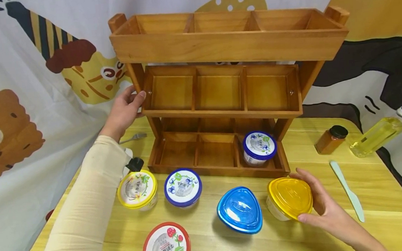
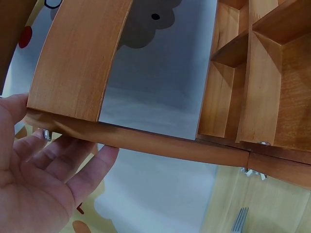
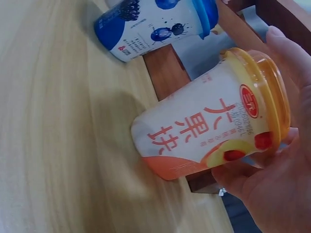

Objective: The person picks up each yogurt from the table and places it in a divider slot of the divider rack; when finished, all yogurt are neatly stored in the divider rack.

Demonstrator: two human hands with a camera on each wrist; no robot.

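My left hand (image 1: 124,109) grips the left side post of a three-tier wooden rack (image 1: 230,46). In the left wrist view its fingers (image 2: 92,174) lie along the wood's outer edge. At the right, my right hand (image 1: 322,206) holds a cup with a yellow lid (image 1: 291,198) near its rim, slightly tilted. The right wrist view shows the white and orange side of that yellow-lidded cup (image 3: 204,131); whether its base touches the table cannot be told. Beside it is a blue-lidded cup (image 1: 240,210). A tub with a dark blue rim (image 1: 259,146) sits in the rack's lower right compartment.
In front of the rack stand a yellow-rimmed tub (image 1: 137,188), another blue-rimmed tub (image 1: 183,187) and a red-rimmed tub (image 1: 166,247). Rightward are a dark-capped jar (image 1: 331,140), an oil bottle (image 1: 379,136) and a pale green knife (image 1: 348,190). A fork (image 1: 136,137) lies behind my left forearm.
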